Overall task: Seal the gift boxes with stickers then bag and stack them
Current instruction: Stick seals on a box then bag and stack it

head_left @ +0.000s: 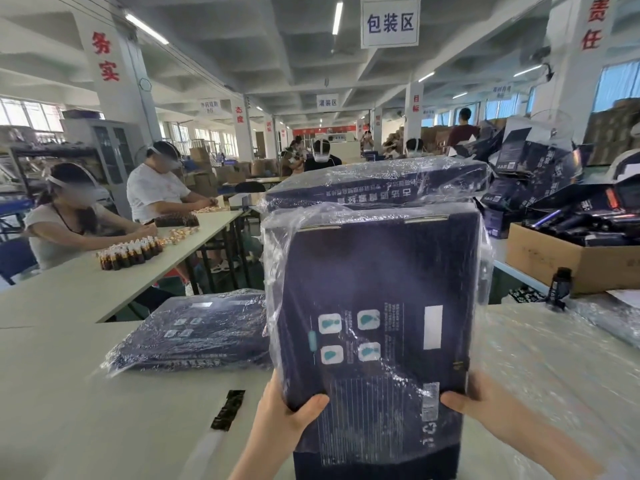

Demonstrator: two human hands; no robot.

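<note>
Gift box (374, 306), bagged, is gripped above the table's (104, 410) near edge by left hand (291, 420) and right hand (474, 407), thumbs curled on its face; it is best set squarely on the stack (377, 183).

1. Bare table (69, 393) lies open at the near left, save a black strip (228, 410).
2. A flat bagged box (194, 334) blocks the left middle.
3. The raised bagged gift box (374, 306) fills the centre.
4. Loose plastic (554, 358), a bottle (559, 285) and a carton (568, 261) crowd the right.
</note>
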